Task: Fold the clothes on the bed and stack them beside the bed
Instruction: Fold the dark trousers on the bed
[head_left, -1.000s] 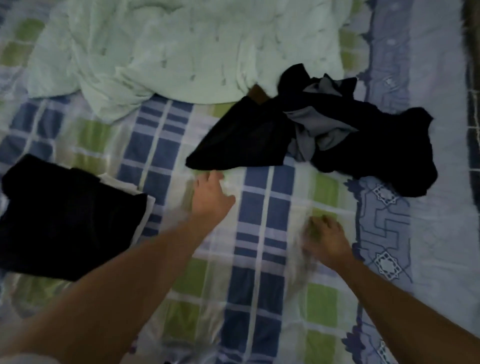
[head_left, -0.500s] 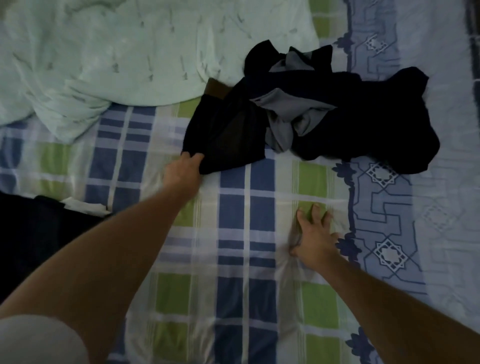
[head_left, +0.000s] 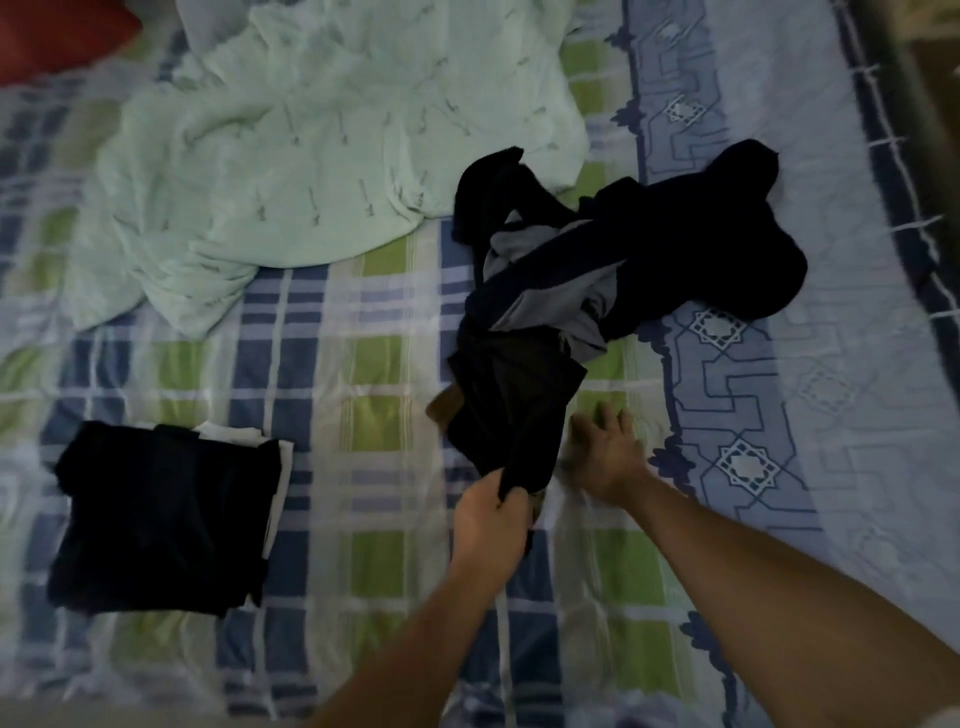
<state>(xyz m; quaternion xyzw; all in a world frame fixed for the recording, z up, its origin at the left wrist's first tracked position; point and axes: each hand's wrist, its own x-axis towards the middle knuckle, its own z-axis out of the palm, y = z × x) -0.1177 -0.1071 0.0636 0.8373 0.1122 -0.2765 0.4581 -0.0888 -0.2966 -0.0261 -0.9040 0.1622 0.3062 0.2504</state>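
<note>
1. Clothes (head_left: 613, 260) are heaped dark and unfolded on the bed (head_left: 363, 364), right of the folded stack (head_left: 161, 525).
2. One dark garment (head_left: 511, 410) is pinched at its near corner by the left hand (head_left: 491, 519).
3. Beside that garment, the right hand (head_left: 608, 457) is laid on the bed, fingers (head_left: 621, 418) spread.

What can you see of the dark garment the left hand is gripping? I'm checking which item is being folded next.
The dark garment looks like thin black fabric, crumpled and unfolded. The left hand pinches its near edge and holds it off the checked bedsheet; its far end still runs under the pile of dark and grey clothes. A brown patch shows at its left edge. The right hand is open beside it.
</note>
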